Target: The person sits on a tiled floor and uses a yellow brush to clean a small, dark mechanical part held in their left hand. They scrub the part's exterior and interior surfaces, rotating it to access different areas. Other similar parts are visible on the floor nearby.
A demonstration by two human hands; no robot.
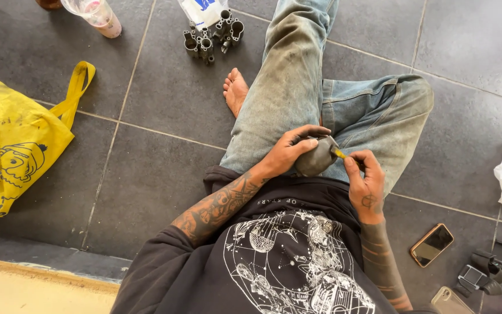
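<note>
Over my lap, my left hand (289, 152) clenches a grey pipe fitting (316, 157) while my right hand (362, 177) pinches 1 yellow-tipped tool (340, 154) against its end; a slip there could gouge my left thumb.

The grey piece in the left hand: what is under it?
Under the grey piece lies the person's jeans-covered leg. The left hand wraps its top; the right hand holds a thin yellow tool against it. Its underside is hidden.
</note>
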